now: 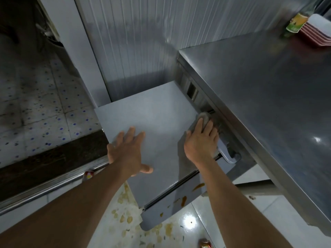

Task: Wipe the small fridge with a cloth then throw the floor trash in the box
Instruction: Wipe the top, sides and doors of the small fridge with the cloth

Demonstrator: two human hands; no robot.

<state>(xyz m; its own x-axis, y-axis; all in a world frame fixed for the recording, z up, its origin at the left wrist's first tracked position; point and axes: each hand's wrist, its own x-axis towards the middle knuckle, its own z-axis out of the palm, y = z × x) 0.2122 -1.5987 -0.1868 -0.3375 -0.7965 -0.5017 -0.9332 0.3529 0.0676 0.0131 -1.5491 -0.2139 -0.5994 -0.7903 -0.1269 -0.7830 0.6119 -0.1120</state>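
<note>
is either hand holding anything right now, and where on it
The right hand presses a grey cloth flat under its fingers at the small fridge's right edge. The left hand lies open on the fridge top, holding nothing.

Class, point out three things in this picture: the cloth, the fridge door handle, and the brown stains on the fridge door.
cloth (204,117), head view, grey bunch above the fingers.
fridge door handle (227,154), head view, curved grey grip.
brown stains (184,200), head view, largest smear on the door front.
</note>
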